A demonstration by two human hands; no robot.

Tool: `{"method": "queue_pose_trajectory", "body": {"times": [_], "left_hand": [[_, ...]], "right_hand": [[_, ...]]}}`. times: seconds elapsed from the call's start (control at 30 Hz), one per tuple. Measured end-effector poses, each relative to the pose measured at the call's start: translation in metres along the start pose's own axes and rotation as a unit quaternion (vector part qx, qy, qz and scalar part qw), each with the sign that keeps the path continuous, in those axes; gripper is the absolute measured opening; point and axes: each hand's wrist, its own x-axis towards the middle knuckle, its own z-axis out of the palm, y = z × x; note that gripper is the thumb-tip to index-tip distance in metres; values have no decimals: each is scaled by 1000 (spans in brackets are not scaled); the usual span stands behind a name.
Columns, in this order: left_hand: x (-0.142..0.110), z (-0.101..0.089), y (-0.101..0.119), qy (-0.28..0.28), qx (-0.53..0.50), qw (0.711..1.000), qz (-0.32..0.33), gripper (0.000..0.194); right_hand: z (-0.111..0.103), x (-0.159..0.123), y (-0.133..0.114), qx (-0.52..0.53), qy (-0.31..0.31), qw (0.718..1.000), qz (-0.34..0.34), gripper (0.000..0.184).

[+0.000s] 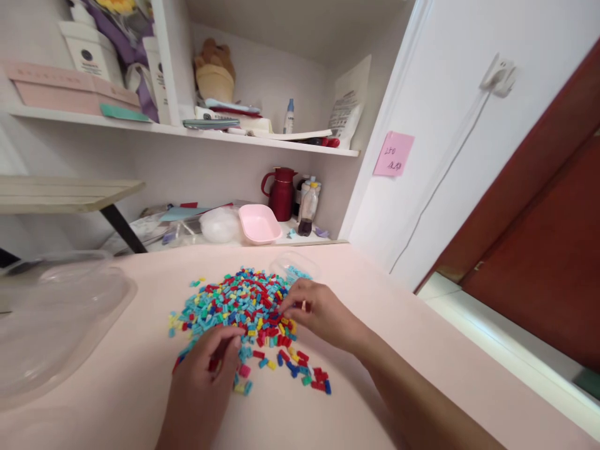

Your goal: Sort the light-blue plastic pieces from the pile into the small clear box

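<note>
I judge little done: light-blue bricks (296, 273) lie in the clear container (285, 257) just beyond the right hand (315, 312); the mixed brick heap (239, 300), beyond the left hand (205, 369), stands outstanding. Both hands curl narrowly; whether either grips a brick, I cannot tell.

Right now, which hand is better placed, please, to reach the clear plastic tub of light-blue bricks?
Probably the right hand: it is close to the clear tub, while the left hand is farther, at the near side of the multicoloured brick pile.

Both hands (199, 369) (323, 312) reach forward, fingers (302, 290) curled.
</note>
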Motion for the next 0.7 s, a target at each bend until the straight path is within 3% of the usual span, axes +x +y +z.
{"method": "queue_pose_trajectory", "body": {"times": [0.1,0.2,0.5,0.7], "left_hand": [[0,-1,0,-1,2,1000,7,24],[0,-1,-2,-9,13,1000,25,24],[0,0,-4,-21,5,999,33,24],[1,1,-2,-26,-1,1000,18,25]], "right_hand": [[10,-4,-5,-46,-85,995,-2,14],[18,-6,-5,-72,-127,989,5,19],[30,-5,-6,-191,-108,975,21,17],[36,-6,-9,-278,-122,952,-29,9]]}}
